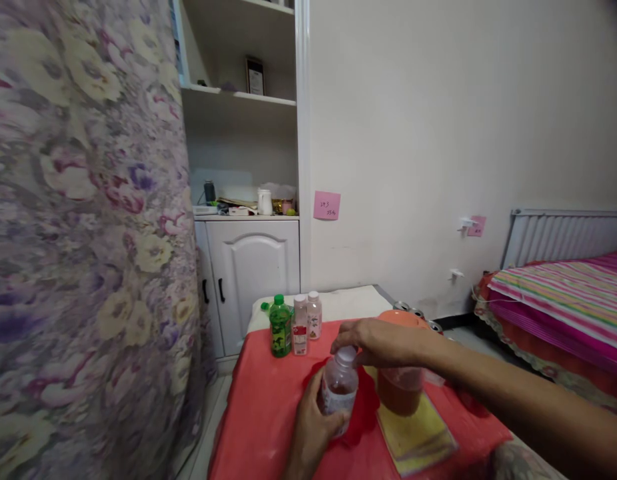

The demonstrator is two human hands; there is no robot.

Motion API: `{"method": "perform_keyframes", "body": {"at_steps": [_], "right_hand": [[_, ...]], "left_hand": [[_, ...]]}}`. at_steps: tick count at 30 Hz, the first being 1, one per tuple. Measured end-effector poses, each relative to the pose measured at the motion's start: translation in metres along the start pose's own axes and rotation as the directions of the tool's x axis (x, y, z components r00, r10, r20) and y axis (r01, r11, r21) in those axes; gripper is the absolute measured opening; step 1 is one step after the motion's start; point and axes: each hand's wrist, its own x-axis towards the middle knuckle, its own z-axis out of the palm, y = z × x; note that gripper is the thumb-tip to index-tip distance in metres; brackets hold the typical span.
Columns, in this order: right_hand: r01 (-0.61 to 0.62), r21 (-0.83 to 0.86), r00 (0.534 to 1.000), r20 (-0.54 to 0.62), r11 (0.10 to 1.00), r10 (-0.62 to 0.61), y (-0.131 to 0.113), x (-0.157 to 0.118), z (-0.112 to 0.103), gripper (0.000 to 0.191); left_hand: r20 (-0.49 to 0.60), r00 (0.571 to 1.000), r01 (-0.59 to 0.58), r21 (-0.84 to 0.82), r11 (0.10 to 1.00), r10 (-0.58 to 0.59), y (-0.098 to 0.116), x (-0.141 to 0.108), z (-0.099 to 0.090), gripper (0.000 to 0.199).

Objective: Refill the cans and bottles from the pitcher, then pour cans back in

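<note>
A clear plastic bottle (341, 385) with a pale label stands tilted slightly over a red dish (369, 408), and some liquid seems to be inside it. My left hand (309, 421) is wrapped round the bottle's lower side. From above, the fingers of my right hand (371, 339) close on its white cap (345, 355); the fingertips are partly hidden. Below my right forearm is a clear container of brownish liquid (401, 395), its upper part covered by the arm. It rests on a folded yellow cloth (415, 437).
A green bottle (280, 328) and two clear white-capped bottles (300, 327) stand at the table's back left. An orange bowl (401, 316) is behind my right arm. Red cloth (261, 413) covers the table. A floral curtain (88, 253) hangs left; a bed (563, 300) is at right.
</note>
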Motion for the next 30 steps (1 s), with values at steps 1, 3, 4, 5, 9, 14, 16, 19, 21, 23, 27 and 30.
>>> {"method": "perform_keyframes", "body": {"at_steps": [1, 3, 4, 5, 9, 14, 16, 19, 21, 23, 27, 30], "right_hand": [[0.013, -0.003, 1.0, 0.011, 1.0, -0.013, 0.0, 0.001, -0.001, 0.031], [0.041, -0.011, 0.999, 0.035, 0.999, -0.04, 0.0, 0.001, -0.004, 0.032], [0.054, -0.014, 0.997, 0.048, 0.998, -0.053, 0.0, 0.001, -0.005, 0.034], [0.068, -0.017, 0.996, 0.062, 0.998, -0.067, -0.001, 0.001, -0.007, 0.035], [0.107, -0.027, 0.99, 0.094, 0.994, -0.104, -0.001, 0.003, -0.009, 0.035], [0.103, -0.073, 0.99, 0.106, 0.992, -0.095, -0.001, 0.007, -0.009, 0.029], [0.082, -0.107, 0.991, 0.119, 0.991, -0.069, -0.002, 0.009, -0.009, 0.025], [0.022, -0.174, 0.991, 0.13, 0.984, 0.0, -0.004, 0.011, -0.01, 0.024], [-0.022, -0.213, 0.991, 0.127, 0.977, 0.05, -0.005, 0.013, -0.01, 0.023], [-0.062, -0.247, 0.988, 0.12, 0.967, 0.094, -0.006, 0.015, -0.009, 0.028], [-0.124, -0.288, 0.982, 0.101, 0.95, 0.159, -0.002, 0.014, -0.005, 0.046], [-0.108, -0.217, 0.991, 0.053, 0.97, 0.122, 0.004, 0.009, -0.004, 0.061]], "left_hand": [[0.003, 1.0, -0.001, -0.005, 1.0, 0.001, 0.0, 0.0, 0.0, 0.079], [0.015, 1.0, 0.008, -0.02, 1.0, -0.008, 0.0, 0.0, 0.0, 0.081], [0.02, 1.0, 0.014, -0.025, 1.0, -0.013, 0.0, 0.0, 0.0, 0.082], [0.021, 1.0, 0.017, -0.023, 1.0, -0.016, 0.0, 0.0, 0.0, 0.083], [0.01, 1.0, 0.002, 0.01, 1.0, -0.002, -0.003, -0.001, 0.0, 0.082], [0.001, 1.0, -0.002, 0.018, 1.0, 0.002, -0.008, 0.001, -0.002, 0.083], [-0.01, 1.0, -0.011, 0.017, 1.0, 0.011, -0.01, 0.001, -0.002, 0.081], [-0.008, 1.0, -0.008, 0.018, 1.0, 0.008, -0.01, 0.002, -0.001, 0.079], [0.003, 1.0, 0.001, 0.012, 1.0, -0.001, -0.01, 0.002, -0.001, 0.078], [0.009, 1.0, 0.003, -0.012, 1.0, -0.003, -0.009, 0.002, 0.0, 0.079], [0.003, 1.0, 0.004, -0.047, 0.999, -0.004, -0.006, 0.002, 0.0, 0.081], [0.032, 0.999, 0.033, -0.064, 0.997, -0.031, -0.005, 0.002, 0.0, 0.081]]}}
